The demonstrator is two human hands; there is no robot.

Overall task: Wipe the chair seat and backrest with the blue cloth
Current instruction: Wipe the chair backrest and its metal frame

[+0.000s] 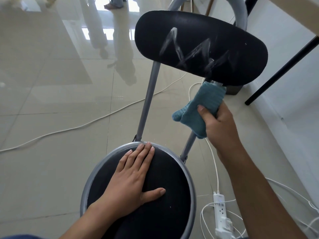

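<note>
Cloth [200, 107]: blue, folded, gripped in right hand [219, 125], thumb on top, fingers curled behind; positioned just below backrest [200, 47] lower edge, upper end at or near that edge, at 2 o'clock from seat [155, 195]. Backrest: black, marked with white zigzag smears. Left hand [131, 180]: flat on seat, fingers [143, 152] straight, tips at rear rim, 12 o'clock. Power strip [221, 214] and white cables on floor at 3 o'clock from seat.

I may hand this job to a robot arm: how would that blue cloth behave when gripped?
Probably floppy: the blue cloth folds and droops around the right hand. Its knitted look suggests it is light and grippy, unlikely to slip.
</note>
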